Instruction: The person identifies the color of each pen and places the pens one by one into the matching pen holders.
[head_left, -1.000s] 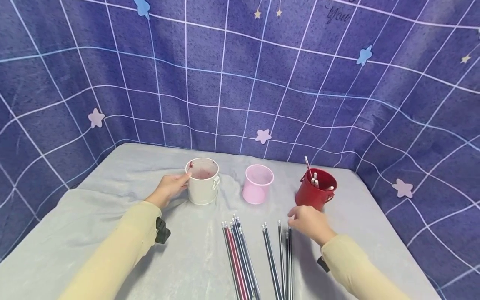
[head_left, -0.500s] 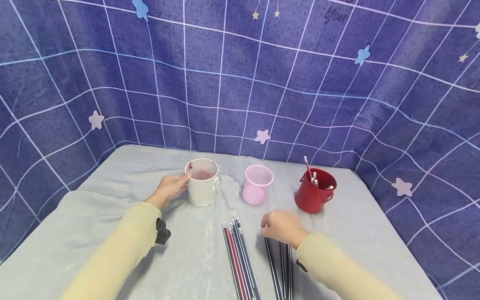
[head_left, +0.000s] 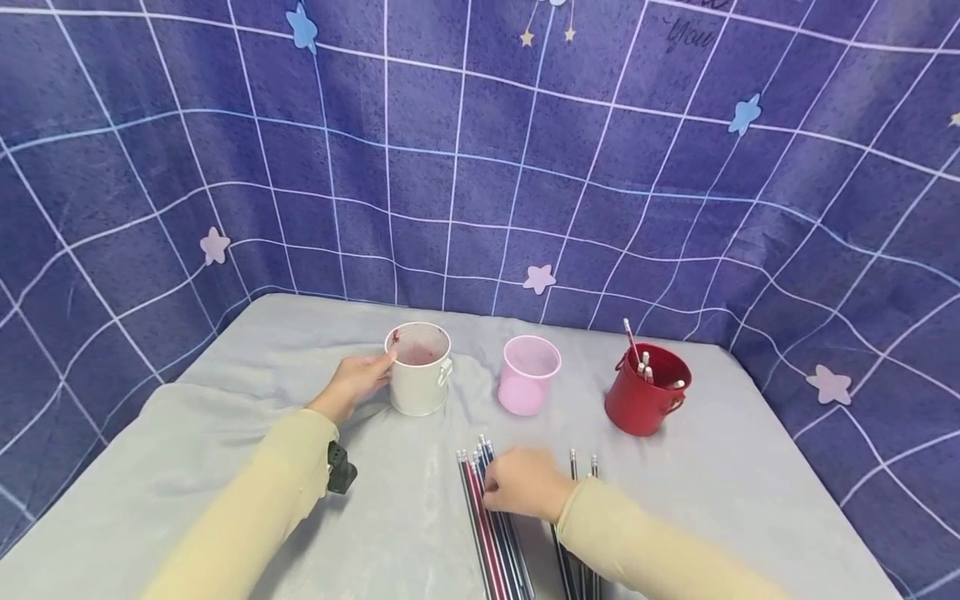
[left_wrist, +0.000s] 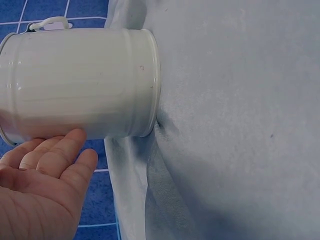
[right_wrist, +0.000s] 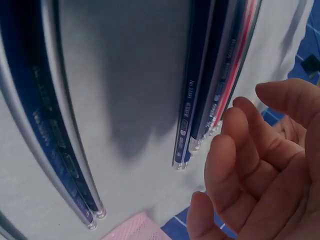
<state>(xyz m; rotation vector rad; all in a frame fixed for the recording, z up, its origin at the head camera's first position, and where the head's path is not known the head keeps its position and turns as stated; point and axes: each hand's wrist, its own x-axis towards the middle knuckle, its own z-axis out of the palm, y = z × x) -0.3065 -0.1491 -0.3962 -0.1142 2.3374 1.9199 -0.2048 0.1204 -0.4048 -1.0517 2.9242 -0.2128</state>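
Left hand (head_left: pixel 354 385) at the white bucket (head_left: pixel 420 390), right hand (head_left: pixel 527 483) over the left bundle (head_left: pixel 506 552)

A blue, gridded backdrop (head_left: pixel 450 208) rises behind a grey, cloth-covered surface (head_left: pixel 375 542). The left sleeve (head_left: pixel 247 517) and right sleeve (head_left: pixel 645 546) are cream.

The white bucket stands upright at left, the red bucket (head_left: pixel 632 412) upright at right, and the smaller pink cup (head_left: pixel 523 390) between them, touching neither.

The left hand's grip is wide: lightly bent fingers lie against the white bucket's side. The right hand's grip is half-wide, thumb apart from loosely curved fingers; whether they touch pencils cannot be told.

The left bundle, of dark and red pencils, lies in front of the pink cup, partly under the right hand. The darker right bundle (head_left: pixel 563 560) lies just beside it, partly hidden by the right sleeve.

Smallest are the pale ends of several upright pencils (head_left: pixel 648 375) in the red bucket; one leans high above the rim.
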